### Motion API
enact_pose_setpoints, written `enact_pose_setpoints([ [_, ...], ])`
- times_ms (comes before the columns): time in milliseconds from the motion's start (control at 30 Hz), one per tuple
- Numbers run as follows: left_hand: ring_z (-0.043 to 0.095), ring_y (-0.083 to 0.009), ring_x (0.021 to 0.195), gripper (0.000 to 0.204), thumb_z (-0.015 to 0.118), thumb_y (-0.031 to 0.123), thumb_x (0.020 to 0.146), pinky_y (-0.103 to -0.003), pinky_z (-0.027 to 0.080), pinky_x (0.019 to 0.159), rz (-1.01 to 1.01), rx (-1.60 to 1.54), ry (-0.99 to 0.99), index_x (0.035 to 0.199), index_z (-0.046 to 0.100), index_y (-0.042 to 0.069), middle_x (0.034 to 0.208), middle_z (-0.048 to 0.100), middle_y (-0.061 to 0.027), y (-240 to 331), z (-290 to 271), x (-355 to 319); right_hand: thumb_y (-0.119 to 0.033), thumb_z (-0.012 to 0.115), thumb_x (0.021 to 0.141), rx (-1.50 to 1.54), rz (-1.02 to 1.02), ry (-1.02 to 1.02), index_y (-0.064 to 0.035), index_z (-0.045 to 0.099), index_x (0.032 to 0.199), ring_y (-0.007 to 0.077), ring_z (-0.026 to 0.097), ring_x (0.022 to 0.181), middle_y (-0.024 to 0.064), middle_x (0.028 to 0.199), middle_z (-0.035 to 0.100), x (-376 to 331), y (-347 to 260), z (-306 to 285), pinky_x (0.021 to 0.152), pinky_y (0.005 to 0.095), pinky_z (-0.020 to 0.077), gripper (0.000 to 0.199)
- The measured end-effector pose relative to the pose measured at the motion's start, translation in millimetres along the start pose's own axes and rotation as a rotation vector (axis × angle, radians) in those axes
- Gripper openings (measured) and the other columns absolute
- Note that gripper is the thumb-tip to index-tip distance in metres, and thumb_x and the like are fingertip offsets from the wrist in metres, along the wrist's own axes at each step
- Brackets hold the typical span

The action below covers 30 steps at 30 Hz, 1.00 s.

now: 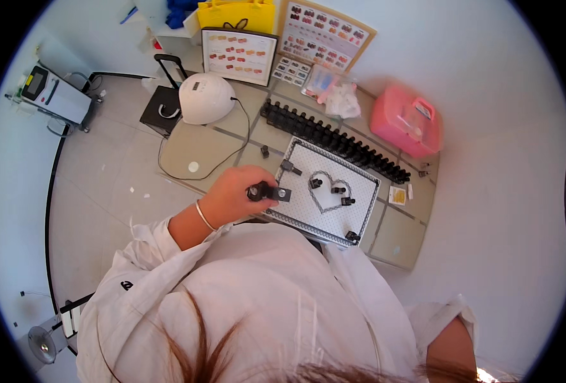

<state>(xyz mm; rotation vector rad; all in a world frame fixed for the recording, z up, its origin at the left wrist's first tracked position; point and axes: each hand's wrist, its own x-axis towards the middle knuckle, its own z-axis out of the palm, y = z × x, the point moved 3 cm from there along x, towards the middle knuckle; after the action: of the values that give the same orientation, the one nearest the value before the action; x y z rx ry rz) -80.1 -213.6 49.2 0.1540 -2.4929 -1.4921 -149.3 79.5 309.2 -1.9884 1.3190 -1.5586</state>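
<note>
Tabletop (394, 237), held bottles (255, 191), black sleeve emblem (126, 285)

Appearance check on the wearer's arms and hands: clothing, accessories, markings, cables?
Left hand: no glove; thin, pale, rounded bangle at the wrist. Loose white cloth left sleeve, ending short of the wrist; small black emblem on the white cloth nearby. Right arm: loose white cloth right sleeve; right hand out of frame. No cables visible on either.

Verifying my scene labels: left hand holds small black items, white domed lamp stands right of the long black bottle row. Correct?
Lamp side is wrong: the head view shows the white domed lamp left of the long black bottle row. Left hand holds small black items.
</note>
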Motion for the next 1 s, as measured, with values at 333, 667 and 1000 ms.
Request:
enact_pose_setpoints([
  [333, 0.063, -0.0217, 0.076, 0.032, 0.083, 0.009, 0.069, -0.03, 0.051, 0.071, 0.03, -0.002, 0.046, 0.094, 0.064, 0.003, 0.089, 0.068, -0.0091, -14.4, 4.3, -13.8, -0.015, 0.073, 0.083, -0.474, 1.361, 0.346, -0.0057, 0.059, 0.122, 0.0235, 0.061, 0.093, 0.0152, 0.103, 0.063, -216.3, 199.6, -23.0, 0.082, 0.033, 0.0494, 0.043],
  [667, 0.06, -0.0178, 0.072, 0.033, 0.083, 0.01, 0.069, -0.028, 0.05, 0.068, -0.053, -0.005, -0.003, 0.094, 0.064, 0.002, 0.085, 0.066, -0.0086, -21.8, 12.1, -13.0, -0.021, 0.08, 0.077, -0.388, 1.617, 0.558, -0.0113, 0.055, 0.132, 0.0224, 0.063, 0.081, 0.0098, 0.085, 0.064, -426.1, 328.5, 86.0, 0.077, 0.034, 0.0526, 0.062],
  [1000, 0.056, -0.0187, 0.066, 0.032, 0.084, 0.012, 0.069, -0.029, 0.048, 0.064, -0.067, -0.058, 0.016, 0.091, 0.063, 0.001, 0.08, 0.062, -0.0087, -27.7, 20.9, -11.7, -0.04, 0.047, 0.094, 1.092, 1.257, 1.931, -0.0128, 0.047, 0.07, 0.0111, 0.023, 0.04, -0.0028, 0.05, 0.03, -436.4, 344.8, 96.5, 0.039, 0.0274, 0.0175, 0.036],
])
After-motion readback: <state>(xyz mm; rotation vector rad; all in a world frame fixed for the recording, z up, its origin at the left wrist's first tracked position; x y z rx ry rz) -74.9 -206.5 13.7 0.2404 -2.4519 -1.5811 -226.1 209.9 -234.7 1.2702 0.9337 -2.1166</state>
